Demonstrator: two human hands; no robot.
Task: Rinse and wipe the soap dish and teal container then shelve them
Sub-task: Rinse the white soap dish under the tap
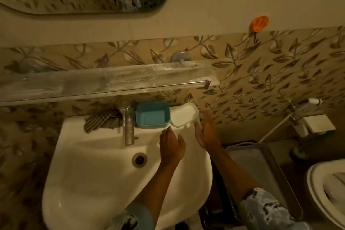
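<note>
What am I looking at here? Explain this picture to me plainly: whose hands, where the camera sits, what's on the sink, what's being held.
There is no machine. A person wears one camera on the head, looking down at their own bare hands over a white sink.

On the sink's back ledge, right of the tap, sit the teal container and, beside it, the white soap dish. A striped cloth lies left of the tap. Above hangs a glass shelf.

The left hand hovers open just below the container, holding nothing. The right hand is open beside the soap dish; whether it touches the dish is unclear.
</note>
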